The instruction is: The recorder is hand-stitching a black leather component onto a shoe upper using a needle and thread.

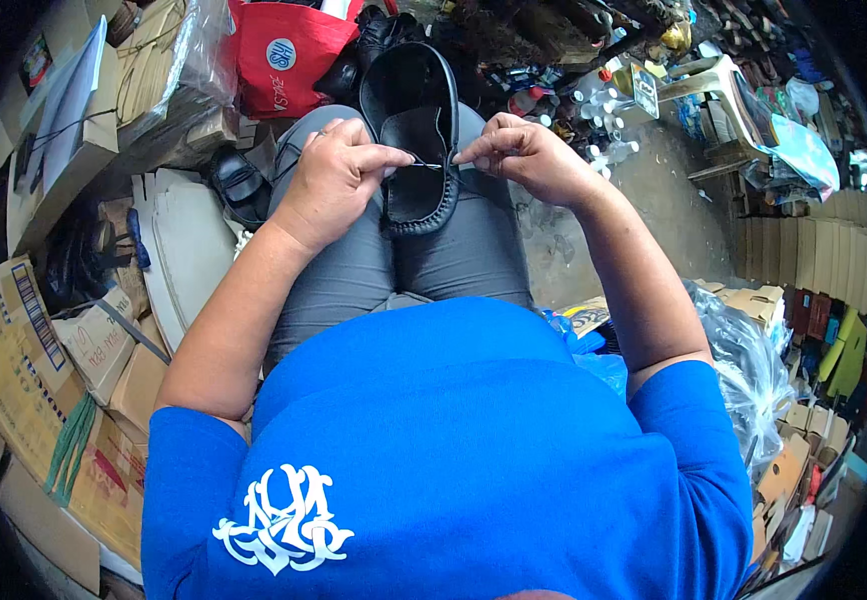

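A black moccasin-style shoe [422, 205] rests on my lap across my thighs, its stitched, puckered toe toward me and its open heel end away. My left hand [346, 165] is closed in a pinch at the shoe's left side. Opposite it, my right hand [526, 158] pinches with thumb and forefinger at the right rim. Between the two pinches a thin thread [432, 164] runs over the shoe's upper, with a pale glint on it. Whether a needle is part of it is too small to tell.
A red bag [289, 60] stands beyond my knees, beside dark shoes. Another black shoe [241, 185] lies left of my leg. Cardboard boxes [44, 370] crowd the left. Small bottles [604, 105] and a white plastic chair [719, 90] stand far right; clear plastic bags [749, 370] lie by my right elbow.
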A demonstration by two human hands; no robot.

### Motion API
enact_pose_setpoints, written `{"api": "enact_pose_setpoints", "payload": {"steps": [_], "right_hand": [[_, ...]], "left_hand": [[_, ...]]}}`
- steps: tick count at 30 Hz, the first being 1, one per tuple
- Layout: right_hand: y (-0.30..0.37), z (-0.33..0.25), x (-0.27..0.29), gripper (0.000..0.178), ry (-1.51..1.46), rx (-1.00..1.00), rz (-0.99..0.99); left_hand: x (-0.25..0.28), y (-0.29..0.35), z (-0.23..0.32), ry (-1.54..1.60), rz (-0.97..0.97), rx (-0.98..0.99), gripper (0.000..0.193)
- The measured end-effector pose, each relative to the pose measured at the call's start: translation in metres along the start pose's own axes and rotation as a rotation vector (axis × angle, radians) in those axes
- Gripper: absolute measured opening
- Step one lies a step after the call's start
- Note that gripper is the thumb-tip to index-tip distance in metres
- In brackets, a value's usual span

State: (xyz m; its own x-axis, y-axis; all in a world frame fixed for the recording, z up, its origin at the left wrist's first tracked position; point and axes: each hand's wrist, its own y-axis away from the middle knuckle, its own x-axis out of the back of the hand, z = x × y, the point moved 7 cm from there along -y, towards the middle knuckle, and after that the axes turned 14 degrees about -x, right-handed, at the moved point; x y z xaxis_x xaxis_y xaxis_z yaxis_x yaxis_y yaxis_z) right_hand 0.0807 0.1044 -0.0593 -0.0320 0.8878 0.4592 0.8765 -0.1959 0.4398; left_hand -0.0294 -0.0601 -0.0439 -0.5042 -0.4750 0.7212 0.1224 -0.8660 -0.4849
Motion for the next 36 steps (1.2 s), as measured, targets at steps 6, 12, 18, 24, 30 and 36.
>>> {"api": "enact_pose_setpoints", "payload": {"steps": [6, 12, 18, 24, 30, 36], "right_hand": [[-0.002, 0.003, 0.000, 0.026, -0.026, -0.008, -0.018], [-0.004, 0.004, -0.003, 0.024, -0.106, -0.029, -0.096], [-0.009, 0.005, -0.005, 0.028, -0.116, -0.010, -0.132], [0.000, 0.004, -0.008, 0.028, -0.037, -0.024, -0.071], [-0.005, 0.010, -0.013, 0.025, -0.280, -0.127, -0.068], [-0.007, 0.013, -0.012, 0.023, -0.298, -0.132, -0.033]], "left_hand": [[-0.003, 0.000, 0.000, -0.002, -0.029, 0.020, 0.025], [-0.008, 0.000, -0.002, 0.013, -0.046, 0.023, 0.022], [-0.012, -0.014, -0.008, 0.074, -0.038, -0.017, 0.018], [-0.003, -0.010, 0.011, 0.034, -0.018, -0.023, 0.020], [-0.013, -0.003, -0.002, 0.180, -0.001, 0.208, 0.024], [-0.024, -0.011, -0.002, 0.220, -0.042, 0.376, 0.019]]}}
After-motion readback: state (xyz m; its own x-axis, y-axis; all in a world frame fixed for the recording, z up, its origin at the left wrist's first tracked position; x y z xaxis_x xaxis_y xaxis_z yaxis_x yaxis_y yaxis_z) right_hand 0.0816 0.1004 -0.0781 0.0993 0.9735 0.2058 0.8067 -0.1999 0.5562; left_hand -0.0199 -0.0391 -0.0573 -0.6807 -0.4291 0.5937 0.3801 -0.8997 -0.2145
